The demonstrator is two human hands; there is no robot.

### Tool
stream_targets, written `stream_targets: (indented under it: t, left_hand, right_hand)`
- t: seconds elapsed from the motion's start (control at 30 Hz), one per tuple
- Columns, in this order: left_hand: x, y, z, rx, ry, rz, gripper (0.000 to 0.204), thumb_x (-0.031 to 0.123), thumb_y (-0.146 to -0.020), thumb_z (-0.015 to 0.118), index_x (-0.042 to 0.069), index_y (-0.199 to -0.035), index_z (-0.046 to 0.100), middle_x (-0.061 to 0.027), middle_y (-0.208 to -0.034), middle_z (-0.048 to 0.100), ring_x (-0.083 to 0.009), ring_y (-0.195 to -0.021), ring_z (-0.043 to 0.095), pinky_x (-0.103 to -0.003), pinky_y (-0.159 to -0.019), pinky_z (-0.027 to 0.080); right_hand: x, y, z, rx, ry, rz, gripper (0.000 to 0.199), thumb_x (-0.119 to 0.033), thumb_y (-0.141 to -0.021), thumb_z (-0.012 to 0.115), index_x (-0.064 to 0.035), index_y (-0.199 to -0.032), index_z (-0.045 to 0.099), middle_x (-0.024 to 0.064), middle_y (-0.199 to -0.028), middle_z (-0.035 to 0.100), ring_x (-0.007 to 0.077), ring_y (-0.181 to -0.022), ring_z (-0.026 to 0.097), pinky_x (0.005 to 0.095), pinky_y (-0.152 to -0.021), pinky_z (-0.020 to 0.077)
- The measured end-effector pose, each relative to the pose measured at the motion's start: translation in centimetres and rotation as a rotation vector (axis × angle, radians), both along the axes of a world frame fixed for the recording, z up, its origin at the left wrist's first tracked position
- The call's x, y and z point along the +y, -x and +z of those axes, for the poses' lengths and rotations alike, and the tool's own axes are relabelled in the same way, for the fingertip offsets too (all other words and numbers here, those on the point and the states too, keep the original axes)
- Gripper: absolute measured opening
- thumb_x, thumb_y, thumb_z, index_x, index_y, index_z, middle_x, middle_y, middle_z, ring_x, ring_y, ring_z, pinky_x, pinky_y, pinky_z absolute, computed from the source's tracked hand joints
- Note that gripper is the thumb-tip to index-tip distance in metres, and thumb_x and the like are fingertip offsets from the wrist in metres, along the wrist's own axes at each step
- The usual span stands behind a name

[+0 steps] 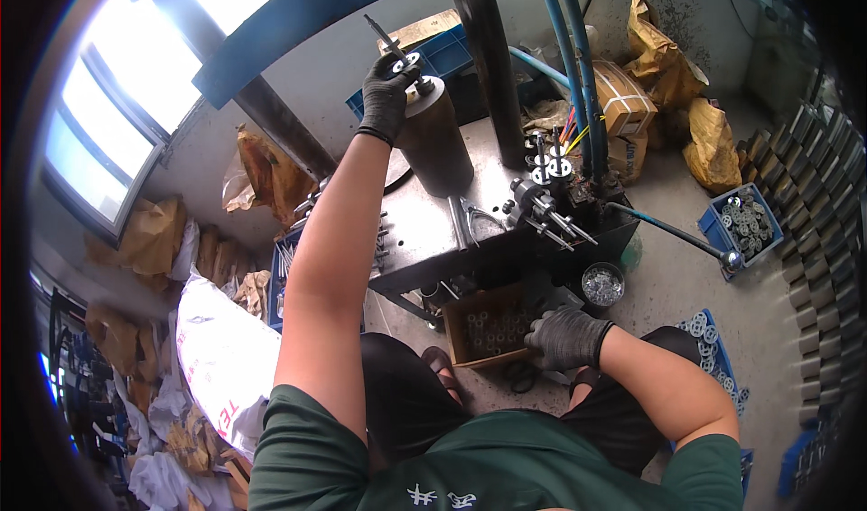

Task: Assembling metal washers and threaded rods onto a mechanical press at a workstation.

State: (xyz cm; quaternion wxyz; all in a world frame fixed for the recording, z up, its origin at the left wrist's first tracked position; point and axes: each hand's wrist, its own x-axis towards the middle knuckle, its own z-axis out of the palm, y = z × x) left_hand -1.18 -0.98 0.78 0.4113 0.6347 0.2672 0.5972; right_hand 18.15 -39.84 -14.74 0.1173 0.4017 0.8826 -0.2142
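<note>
My left hand (384, 100), in a dark grey glove, is raised at the top of a thick steel cylinder (438, 145) standing on a metal press table (483, 163). Its fingers close around a metal shaft (381, 32) that carries a pale disc (406, 63). The shaft leans to the left. Low on the right, my gloved right hand (569, 338) has curled fingers at the right edge of a cardboard box (452, 335). Small metal rings (492, 332) lie in that box. Whatever the right fingers hold is hidden.
Shafts with discs (551, 163) and pliers (479, 222) sit on the table. A lever with a ball end (730, 260) sticks out rightward. Round a blue bin (745, 222), a metal bowl (602, 285) and scissors (519, 377) on the floor. A white sack (217, 348) stands left.
</note>
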Motion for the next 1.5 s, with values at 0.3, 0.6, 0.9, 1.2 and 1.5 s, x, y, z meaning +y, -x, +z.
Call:
stream_targets:
  t: [0.3,0.6,0.9,1.2,1.5]
  left_hand:
    - [-1.1,-0.8,0.1,0.043,0.001,-0.021,0.051,0.002,-0.084,0.081,-0.001,-0.131,0.061,-0.0121,-0.111,0.071,-0.0183,-0.092,0.07,-0.03,-0.079,0.06]
    - [-1.8,-0.6,0.6,0.15,0.025,0.076,0.052,0.013,-0.086,0.083,0.001,-0.132,0.063,-0.0118,-0.103,0.073,-0.0152,-0.085,0.07,-0.028,-0.077,0.059]
    - [-1.2,-0.8,0.9,0.08,0.049,0.056,0.053,0.008,-0.085,0.083,0.003,-0.134,0.062,-0.0122,-0.095,0.072,-0.0138,-0.067,0.068,-0.027,-0.058,0.06]
    - [1.6,-1.1,-0.9,0.226,-0.048,0.152,0.06,0.023,-0.081,0.086,0.004,-0.133,0.064,-0.0161,-0.106,0.073,-0.0202,-0.083,0.074,-0.032,-0.072,0.064]
    - [1.8,-1.3,-0.8,0.285,-0.137,0.244,0.053,0.015,-0.087,0.083,0.003,-0.133,0.062,-0.0114,-0.097,0.072,-0.0139,-0.073,0.069,-0.027,-0.066,0.062]
  right_hand:
    - [-1.0,-3.1,5.5,0.33,-0.371,-0.215,0.072,-0.031,-0.071,0.08,-0.0066,-0.136,0.06,0.0181,-0.121,0.067,0.0363,-0.109,0.065,0.0484,-0.093,0.0518]
    - [-2.7,-12.8,17.8,-0.048,-0.575,-0.496,0.053,-0.026,-0.075,0.078,-0.0008,-0.121,0.067,0.0195,-0.111,0.069,0.0374,-0.099,0.066,0.0467,-0.092,0.0518]
    - [-3.9,-12.7,17.8,-0.107,-0.231,-0.588,0.049,-0.032,-0.078,0.074,-0.0045,-0.118,0.07,0.0184,-0.092,0.073,0.0344,-0.087,0.072,0.0463,-0.084,0.0558]
    - [-8.3,-11.5,11.5,-0.005,-0.283,-0.73,0.029,-0.024,-0.085,0.066,-0.0034,-0.105,0.073,0.0211,-0.1,0.072,0.0392,-0.093,0.07,0.0461,-0.086,0.0563]
    - [-8.9,-11.0,10.6,-0.014,-0.324,-0.735,0.017,-0.017,-0.082,0.063,-0.0028,-0.088,0.069,0.0217,-0.084,0.068,0.0406,-0.084,0.068,0.0481,-0.076,0.055]
